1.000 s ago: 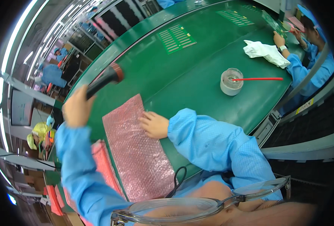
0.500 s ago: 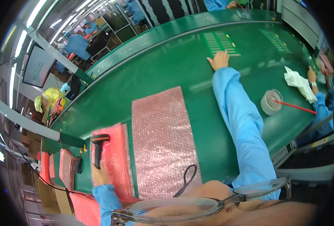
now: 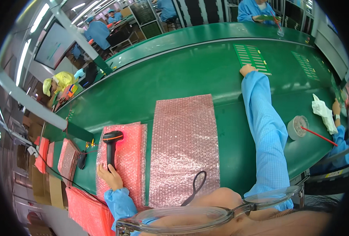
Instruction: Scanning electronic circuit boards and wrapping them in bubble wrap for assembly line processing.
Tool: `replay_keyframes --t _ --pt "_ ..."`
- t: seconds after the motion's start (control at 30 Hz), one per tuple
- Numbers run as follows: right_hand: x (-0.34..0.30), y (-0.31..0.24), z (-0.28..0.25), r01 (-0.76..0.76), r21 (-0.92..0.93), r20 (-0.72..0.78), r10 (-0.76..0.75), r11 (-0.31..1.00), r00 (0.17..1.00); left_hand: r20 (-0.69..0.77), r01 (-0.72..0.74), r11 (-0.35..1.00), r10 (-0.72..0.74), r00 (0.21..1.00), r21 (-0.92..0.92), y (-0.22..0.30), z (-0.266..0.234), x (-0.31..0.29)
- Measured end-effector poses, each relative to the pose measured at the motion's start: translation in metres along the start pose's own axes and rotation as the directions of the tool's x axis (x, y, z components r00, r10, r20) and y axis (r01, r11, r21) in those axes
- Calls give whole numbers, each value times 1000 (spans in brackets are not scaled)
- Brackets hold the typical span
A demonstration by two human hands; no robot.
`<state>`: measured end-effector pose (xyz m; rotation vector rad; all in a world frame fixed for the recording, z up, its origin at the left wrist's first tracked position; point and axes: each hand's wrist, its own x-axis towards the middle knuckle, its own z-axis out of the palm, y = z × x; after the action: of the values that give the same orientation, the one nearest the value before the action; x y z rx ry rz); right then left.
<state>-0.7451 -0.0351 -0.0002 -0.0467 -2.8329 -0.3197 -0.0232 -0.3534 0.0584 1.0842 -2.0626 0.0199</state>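
My left hand [image 3: 110, 179] is at the lower end of a black barcode scanner [image 3: 111, 149] with an orange trim line. Its fingers look spread and loose around the handle's end. The scanner lies on a stack of pink bubble-wrap bags [image 3: 132, 157], and a red glow shows beside its head. Far out on the green bench, my right hand [image 3: 248, 70] has its fingers closed at the near left corner of a green circuit board panel [image 3: 253, 57]; the fingertips are partly hidden. Between my arms lies a large, flat pink bubble-wrap bag [image 3: 185, 137].
Right of my arm stands a clear tub [image 3: 297, 128] with a red stick, near a white cloth [image 3: 324, 114]. Another board panel [image 3: 306, 66] lies at the far right. More bubble-wrap bags [image 3: 68, 159] and a black mouse [image 3: 81, 160] are left. Co-workers sit around the bench.
My right hand's fingers have drawn in from lying spread on the board panel to closing at its near corner. My left fingers look looser on the scanner. The view has shifted left.
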Motion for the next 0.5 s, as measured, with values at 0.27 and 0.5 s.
replay_keyframes --t 0.27,0.5 --pt "-60 -2 -64 492 -96 -63 -499 865 864 -49 -85 995 82 995 -54 -14 -23 -1" --pt "-88 47 -191 506 449 -698 -64 736 713 -112 -209 970 196 974 -120 12 -37 2"
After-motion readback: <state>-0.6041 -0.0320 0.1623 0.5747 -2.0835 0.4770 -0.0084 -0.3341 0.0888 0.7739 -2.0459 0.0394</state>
